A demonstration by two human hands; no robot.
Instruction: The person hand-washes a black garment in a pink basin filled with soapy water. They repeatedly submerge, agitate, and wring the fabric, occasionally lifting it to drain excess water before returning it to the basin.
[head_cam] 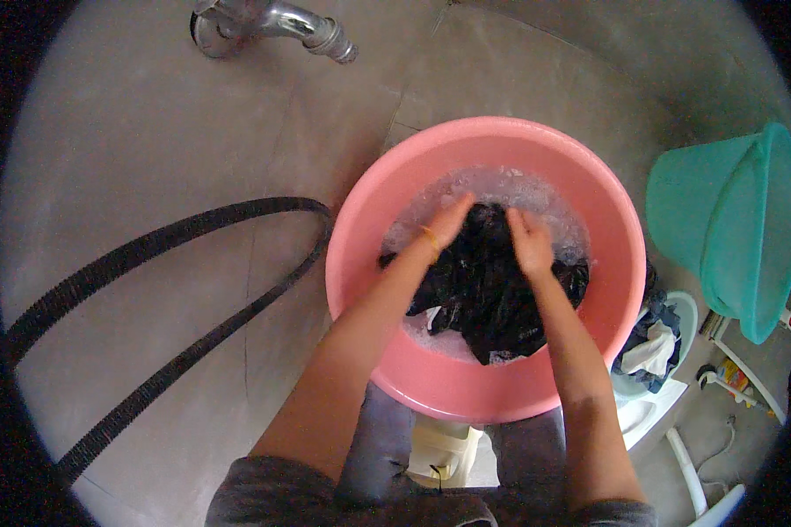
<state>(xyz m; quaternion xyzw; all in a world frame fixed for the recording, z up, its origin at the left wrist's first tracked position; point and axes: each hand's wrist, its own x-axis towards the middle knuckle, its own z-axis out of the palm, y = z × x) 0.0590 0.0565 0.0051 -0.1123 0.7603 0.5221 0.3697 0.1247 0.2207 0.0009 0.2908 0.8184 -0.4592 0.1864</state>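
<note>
A wet black garment (494, 283) lies bunched in the middle of a pink plastic basin (484, 398). Sudsy water (494, 181) surrounds it, with foam thickest along the far side. My left hand (451, 224) is at the cloth's left edge, fingers stretched forward, a thin yellow band at the wrist. Opposite it, my right hand (532, 245) extends its fingers along the right edge. The far end of the cloth rises between both hands, and neither hand visibly clasps it. Slight blur hides exactly where the fingers touch.
A metal tap (296, 26) projects at the upper left. A black ribbed hose (151, 247) loops across the grey floor. To the right are a green tub (732, 211) on its side and a pale basin (687, 313) of clothes. A cream stool (443, 451) shows between my legs.
</note>
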